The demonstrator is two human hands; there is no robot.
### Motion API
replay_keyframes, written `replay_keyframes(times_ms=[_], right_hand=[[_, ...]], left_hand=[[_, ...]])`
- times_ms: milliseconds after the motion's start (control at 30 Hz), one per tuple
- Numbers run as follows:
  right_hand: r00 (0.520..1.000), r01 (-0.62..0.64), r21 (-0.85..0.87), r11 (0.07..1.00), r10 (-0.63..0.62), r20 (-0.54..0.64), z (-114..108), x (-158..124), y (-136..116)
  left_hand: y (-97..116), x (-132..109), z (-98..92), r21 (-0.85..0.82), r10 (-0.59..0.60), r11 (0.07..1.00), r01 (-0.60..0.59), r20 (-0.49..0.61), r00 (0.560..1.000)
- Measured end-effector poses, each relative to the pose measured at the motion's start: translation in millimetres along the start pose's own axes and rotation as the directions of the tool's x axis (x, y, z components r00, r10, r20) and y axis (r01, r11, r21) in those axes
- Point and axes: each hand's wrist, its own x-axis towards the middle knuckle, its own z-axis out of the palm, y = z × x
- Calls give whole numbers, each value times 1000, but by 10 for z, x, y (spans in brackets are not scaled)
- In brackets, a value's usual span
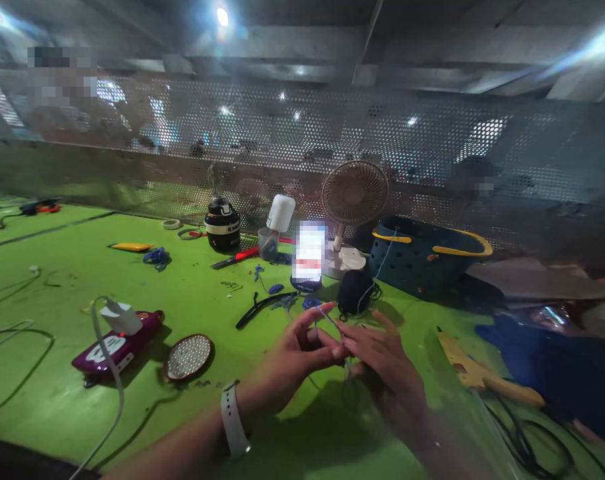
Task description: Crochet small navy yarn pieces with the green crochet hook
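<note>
My left hand (302, 357), wearing a white watch strap (233, 420) on the wrist, is closed in a pinch. A light blue yarn strand (328, 317) passes over its raised index finger and runs across to the other hand. Close against its fingertips, my right hand (385, 357) is also closed, and whatever its fingers grip is hidden. A small blurred loop of pale yarn (349, 373) hangs below the fingers. Just beyond the hands sits a dark ball of yarn (353, 293), from which a blue strand rises to the basket's rim.
Behind the hands stand a lit phone (308, 257), a fan (355, 193), a dark basket (417, 267) and a black flask (222, 227). A purple power strip (117, 347) and a round studded object (189, 357) lie left. At right is a yellow glue gun (482, 373) with cables.
</note>
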Motion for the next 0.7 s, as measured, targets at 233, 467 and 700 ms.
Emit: replay_keyframes(times_ms=[233,467,700], right_hand=[[888,-408,378,831,457,-45,-11,-28,-34],[801,-532,455,714,599,-4,-53,-92,11],[791,-518,549,656,612,14,-46,-149,91]], left_hand=[[67,46,-85,16,-38,999,37,27,999],[148,56,-70,77,-32,997,31,6,999],[165,61,-93,99,-19,995,16,27,999]])
